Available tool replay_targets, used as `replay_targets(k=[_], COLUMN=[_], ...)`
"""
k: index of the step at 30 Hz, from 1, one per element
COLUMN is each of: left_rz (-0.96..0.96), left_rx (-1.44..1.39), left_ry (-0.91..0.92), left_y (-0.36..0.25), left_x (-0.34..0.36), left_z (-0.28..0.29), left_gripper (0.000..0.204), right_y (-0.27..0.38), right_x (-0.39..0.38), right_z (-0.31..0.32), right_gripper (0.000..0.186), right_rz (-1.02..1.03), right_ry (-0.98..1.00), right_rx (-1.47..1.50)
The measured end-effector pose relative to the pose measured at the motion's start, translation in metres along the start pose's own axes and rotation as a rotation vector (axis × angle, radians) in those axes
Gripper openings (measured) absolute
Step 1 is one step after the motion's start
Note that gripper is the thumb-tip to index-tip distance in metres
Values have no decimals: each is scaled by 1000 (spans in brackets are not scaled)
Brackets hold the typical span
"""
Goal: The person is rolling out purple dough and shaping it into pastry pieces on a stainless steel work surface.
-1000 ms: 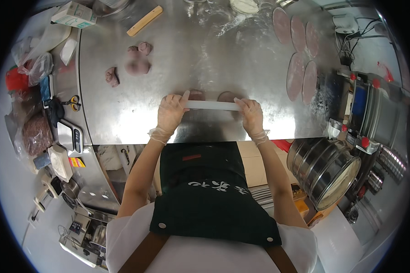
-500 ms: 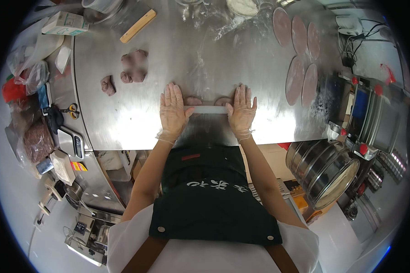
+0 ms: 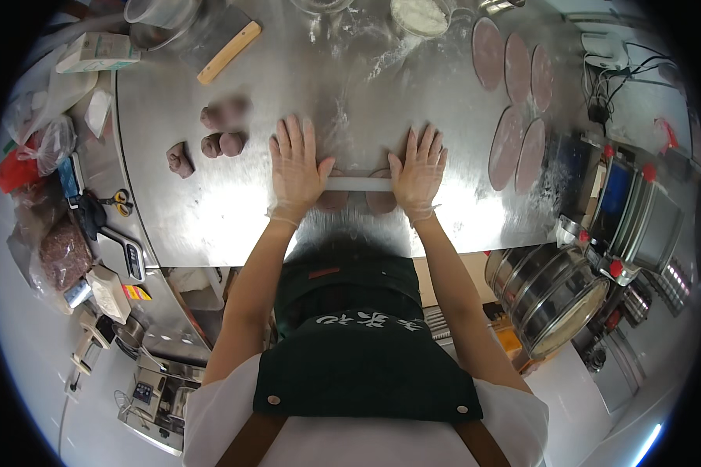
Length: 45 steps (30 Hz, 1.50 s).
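A white rolling pin [image 3: 358,184] lies crosswise near the table's front edge, its ends hidden beneath my palms. My left hand [image 3: 297,173], in a clear thin glove, rests flat on the left end with fingers stretched forward. On the right end lies my right hand [image 3: 418,174], gloved alike, palm down with fingers spread. Two flattened purplish dough pieces are under the pin: a left one [image 3: 332,201] beside my left thumb and a right one [image 3: 381,203] beside my right hand. Most of each shows on the near side of the pin.
Several rolled dough ovals [image 3: 506,148] lie at the right. At the left sit small dough lumps [image 3: 231,144], with a wooden-handled scraper [image 3: 230,52] behind. A bowl of flour [image 3: 420,17] stands at the back. Scissors [image 3: 120,202] and a scale [image 3: 125,254] are further left.
Both hands have pushed the rolling pin forward, away from me, across the two dough pieces. The dough showed mostly beyond the pin before and now shows mostly on its near side.
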<state>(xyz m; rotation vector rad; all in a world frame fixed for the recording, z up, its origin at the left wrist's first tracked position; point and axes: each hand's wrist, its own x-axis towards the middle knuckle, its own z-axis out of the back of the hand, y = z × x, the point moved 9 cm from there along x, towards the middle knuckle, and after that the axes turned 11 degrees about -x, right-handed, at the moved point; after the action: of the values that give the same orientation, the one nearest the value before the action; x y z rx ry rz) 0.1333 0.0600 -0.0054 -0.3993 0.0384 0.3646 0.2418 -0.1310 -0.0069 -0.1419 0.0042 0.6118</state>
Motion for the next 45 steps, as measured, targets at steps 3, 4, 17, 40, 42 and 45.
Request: replay_targets(k=[3,4,17,40,42,45], left_rz=[-21,-23,38,-37,-46,-58], left_rx=[-3,-3,-106,-150,-151,-165], left_ry=[-80,-86,-101,-78,-64,-50], left_y=[2,4,2,11,10,8], left_x=[21,30,-59,-89,-95,-104], left_z=[5,3,-8,-25,-28,-30], left_gripper=[83,83,89,84,85,91], right_y=[-3,-6,-6,-2,-2,-2], right_x=[19,28,-49,-83,-90,-101], right_z=[-1,0,5,-19,-22,-24], right_gripper=[73,74,62,60,59,57], right_rz=[-30,-61,-129,-42,-35,-4], right_ry=[-60,-93,-102,-77,-90,-85], right_rx=[-9,-21,50,45,51,70])
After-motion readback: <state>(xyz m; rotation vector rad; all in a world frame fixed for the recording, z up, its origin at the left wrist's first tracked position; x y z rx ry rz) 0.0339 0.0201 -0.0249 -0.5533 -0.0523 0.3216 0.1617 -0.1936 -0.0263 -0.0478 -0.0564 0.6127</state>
